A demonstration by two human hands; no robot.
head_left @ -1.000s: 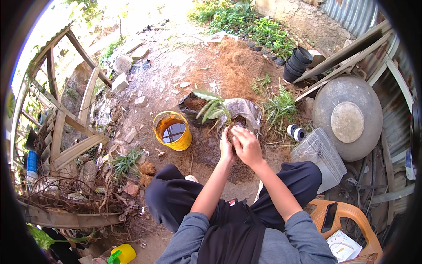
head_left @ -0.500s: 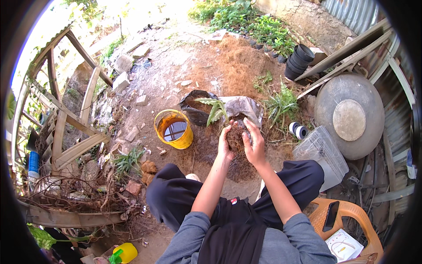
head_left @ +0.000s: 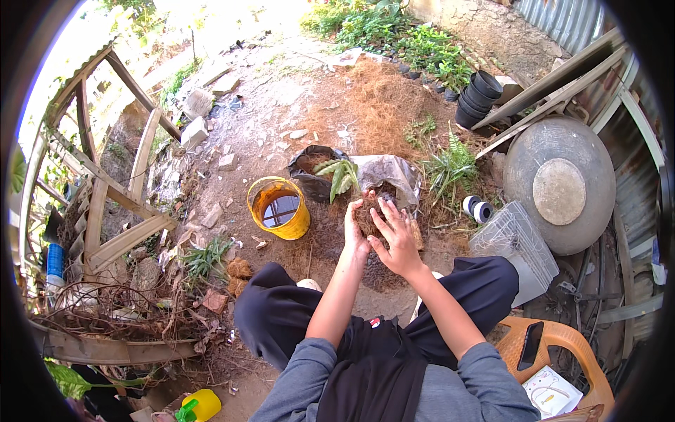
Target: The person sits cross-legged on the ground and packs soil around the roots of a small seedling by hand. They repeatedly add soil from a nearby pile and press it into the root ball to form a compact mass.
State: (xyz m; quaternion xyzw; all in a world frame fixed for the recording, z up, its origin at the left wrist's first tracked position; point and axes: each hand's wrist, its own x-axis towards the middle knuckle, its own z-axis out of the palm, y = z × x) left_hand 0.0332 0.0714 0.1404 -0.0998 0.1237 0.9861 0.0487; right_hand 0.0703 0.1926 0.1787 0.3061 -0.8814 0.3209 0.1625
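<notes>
A small leafy plant (head_left: 342,176) stands over my hands, its pale-veined green leaves leaning left. Its brown, fibrous root ball (head_left: 366,216) is pressed between my palms. My left hand (head_left: 355,228) cups the left side of the ball. Across its right side lie the fingers of my right hand (head_left: 396,240), slightly spread. Just beyond are a black bag (head_left: 307,184) with brown fibre in it and a greyish plastic bag (head_left: 394,172) holding dark soil. The underside of the ball is hidden.
Left of my hands stands a yellow bucket (head_left: 290,228) of dark liquid. To the right are white-rimmed rolls (head_left: 478,208), a clear plastic container (head_left: 517,246) and a large round grey object (head_left: 560,186). Stacked black pots (head_left: 478,100) stand farther back. An orange chair (head_left: 562,337) holds a phone (head_left: 530,345).
My hands have closed in around the root ball, the right one now turned over it with its fingers leftward. The plant has tipped slightly, its leaves lower and drooping more.
</notes>
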